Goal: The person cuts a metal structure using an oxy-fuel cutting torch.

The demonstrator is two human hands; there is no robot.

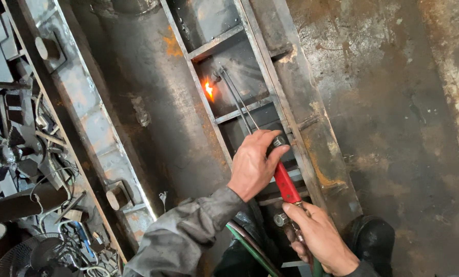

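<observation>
My left hand [251, 163] grips the front of a cutting torch, just ahead of its red handle [287, 184]. My right hand [319, 238] holds the torch's rear end, near the valves and a green hose [250, 246]. The torch's thin metal tubes [237, 100] reach up and left to a small orange flame [208, 89]. The flame burns against the left rail of a rusty ladder-like steel frame [270, 77] lying on the floor.
A second long steel beam [85, 113] with round pegs lies at the left. Scrap metal, wires and a fan [29, 259] crowd the lower left. Stained concrete floor [394, 102] spreads at the right. A dark shoe [370, 238] shows at the bottom.
</observation>
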